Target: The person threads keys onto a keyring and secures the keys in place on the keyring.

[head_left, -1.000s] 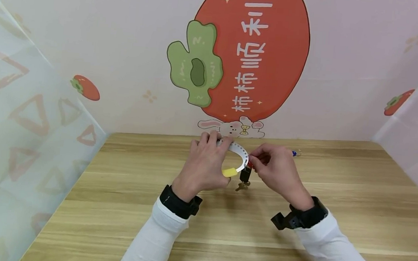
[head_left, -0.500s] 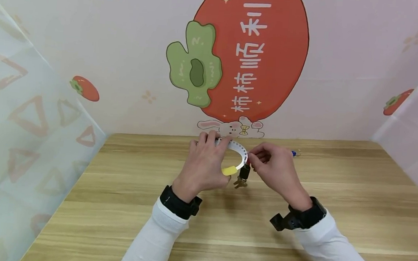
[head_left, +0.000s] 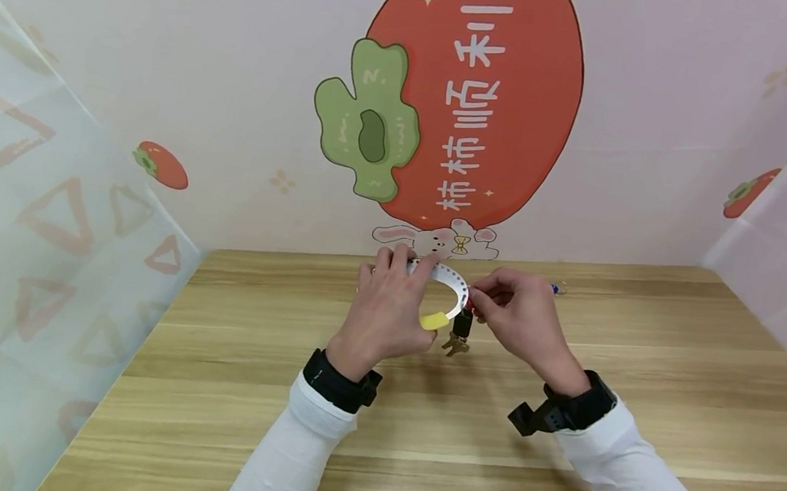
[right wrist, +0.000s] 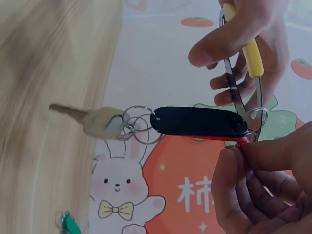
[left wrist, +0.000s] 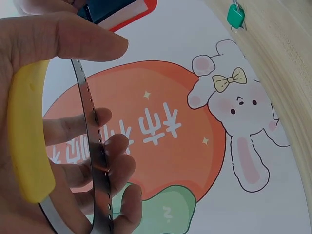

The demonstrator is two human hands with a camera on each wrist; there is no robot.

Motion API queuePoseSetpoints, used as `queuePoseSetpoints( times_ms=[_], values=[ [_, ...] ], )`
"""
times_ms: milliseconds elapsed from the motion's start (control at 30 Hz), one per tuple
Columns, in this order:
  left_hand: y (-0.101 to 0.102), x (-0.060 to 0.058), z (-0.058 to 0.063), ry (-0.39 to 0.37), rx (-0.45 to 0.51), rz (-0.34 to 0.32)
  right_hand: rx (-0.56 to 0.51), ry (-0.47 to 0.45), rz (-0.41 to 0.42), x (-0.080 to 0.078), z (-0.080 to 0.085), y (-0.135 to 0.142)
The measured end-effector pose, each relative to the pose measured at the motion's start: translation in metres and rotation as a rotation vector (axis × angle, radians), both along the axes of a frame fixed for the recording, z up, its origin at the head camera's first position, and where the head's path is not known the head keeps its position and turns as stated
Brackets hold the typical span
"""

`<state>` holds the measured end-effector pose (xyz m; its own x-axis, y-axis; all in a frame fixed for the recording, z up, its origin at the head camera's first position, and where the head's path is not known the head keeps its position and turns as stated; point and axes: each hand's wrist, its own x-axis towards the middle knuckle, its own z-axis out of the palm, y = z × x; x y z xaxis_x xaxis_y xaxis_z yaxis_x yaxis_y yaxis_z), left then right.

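Note:
My left hand (head_left: 385, 306) holds a large metal hoop (head_left: 458, 284) pierced with a row of small holes. The hoop's yellow sleeve (left wrist: 30, 131) lies in the palm. My right hand (head_left: 516, 313) pinches the end of a red key tag (right wrist: 245, 141) between thumb and index finger, close to the hoop's right side. In the right wrist view a black key tag (right wrist: 197, 121) lies over the red one, with a small ring (right wrist: 263, 116) at its hoop end. Keys (right wrist: 105, 122) hang from rings at the other end. Whether that small ring passes through a hole is unclear.
At the back of the wooden table (head_left: 269, 413), right of my right hand, lies a small tag (head_left: 556, 289) with a ring, blue in the head view and green in the wrist views. A printed backdrop (head_left: 251, 111) rises directly behind the table.
The black tag and keys swing slightly below my right hand. Both hands stay nearly in place and keep their holds.

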<state>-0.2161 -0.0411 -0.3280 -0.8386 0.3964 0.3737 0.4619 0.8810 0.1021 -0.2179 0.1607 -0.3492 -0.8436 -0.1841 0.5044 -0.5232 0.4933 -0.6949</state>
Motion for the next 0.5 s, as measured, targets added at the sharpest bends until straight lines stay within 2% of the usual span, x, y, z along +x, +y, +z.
queuePoseSetpoints(
  times_ms=[167,267,400,500],
  values=[
    [-0.0008,-0.0002,0.0004,-0.002,-0.019,-0.02,0.131,0.14,-0.005,-0.0006,-0.0001,0.0014],
    [-0.0011,-0.0005,0.0003,-0.001,-0.024,-0.032,0.2,0.186,-0.006,-0.0009,0.0003,0.0022],
    [-0.0021,-0.0003,-0.0001,0.008,-0.015,-0.037,0.207,0.166,-0.004,-0.0005,0.0009,0.0022],
    [-0.0022,0.0003,-0.0003,0.015,0.002,-0.027,0.15,0.103,-0.01,0.0009,0.0008,0.0017]
  ],
)
